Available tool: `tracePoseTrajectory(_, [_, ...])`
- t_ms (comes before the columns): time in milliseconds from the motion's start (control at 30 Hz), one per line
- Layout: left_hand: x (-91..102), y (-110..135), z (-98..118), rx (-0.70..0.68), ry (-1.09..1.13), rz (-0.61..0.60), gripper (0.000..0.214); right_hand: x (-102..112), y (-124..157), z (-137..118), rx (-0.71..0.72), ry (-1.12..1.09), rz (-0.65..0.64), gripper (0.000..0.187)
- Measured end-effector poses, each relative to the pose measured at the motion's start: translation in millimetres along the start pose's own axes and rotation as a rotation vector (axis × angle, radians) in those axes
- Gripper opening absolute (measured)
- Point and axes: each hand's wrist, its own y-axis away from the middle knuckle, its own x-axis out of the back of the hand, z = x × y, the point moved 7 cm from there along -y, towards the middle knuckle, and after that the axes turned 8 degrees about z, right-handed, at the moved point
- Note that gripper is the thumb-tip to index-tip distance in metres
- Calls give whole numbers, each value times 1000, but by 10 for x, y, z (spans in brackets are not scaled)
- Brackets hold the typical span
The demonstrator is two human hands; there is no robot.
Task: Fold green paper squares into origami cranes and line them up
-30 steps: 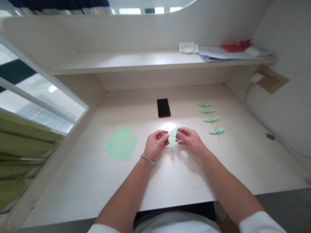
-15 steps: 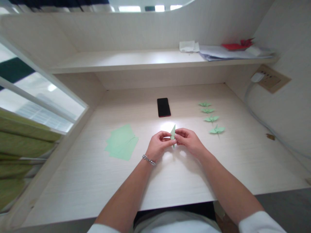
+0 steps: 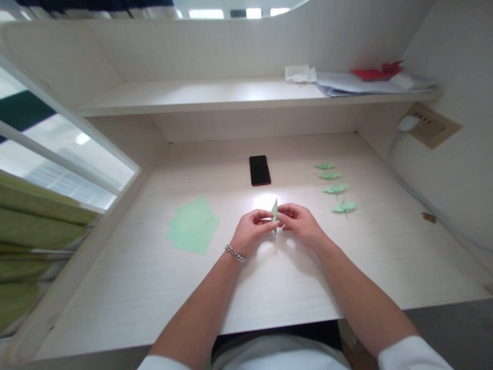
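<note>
A folded piece of light green paper (image 3: 275, 209) is held upright between my two hands, above the desk. My left hand (image 3: 253, 228) pinches it from the left with thumb and fingertips; a silver chain bracelet (image 3: 235, 254) is on that wrist. From the right, my right hand (image 3: 300, 221) pinches the same paper between thumb and fingers. The fingertips cover the paper's middle, so its exact folds are hidden. To the left lies a fanned stack of green paper squares (image 3: 193, 226). Several finished green paper cranes (image 3: 344, 206) stand in a column on the right.
A black phone (image 3: 260, 170) lies beyond my hands on the pale desk (image 3: 162, 293). Papers (image 3: 350, 85) and a red folded paper (image 3: 372, 75) rest on the shelf (image 3: 192, 97). A white cable (image 3: 410, 190) runs from the wall socket (image 3: 435, 126) down the right side.
The folded paper has turned very slightly between my fingers. Both hands stay in nearly the same place, and everything else is unmoved.
</note>
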Motion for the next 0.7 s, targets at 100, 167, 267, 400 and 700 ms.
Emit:
tracePoseTrajectory(100, [-2, 0, 6, 4, 5, 3, 35, 0, 4, -16, -5, 11, 1, 35])
tracePoseTrajectory(167, [2, -4, 4, 5, -3, 5, 35, 3, 2, -22, -1, 21, 3, 34])
tracePoseTrajectory(267, [36, -21, -3, -15, -26, 39, 33, 10, -9, -19, 17, 54, 16, 32])
tracePoseTrajectory(400, [62, -29, 19, -100, -69, 95, 36, 45, -14, -37, 108, 179, 108, 27])
tracePoseTrajectory(700, [-127, 87, 89, -201, -34, -26, 47, 55, 1, 25, 130, 249, 195, 31])
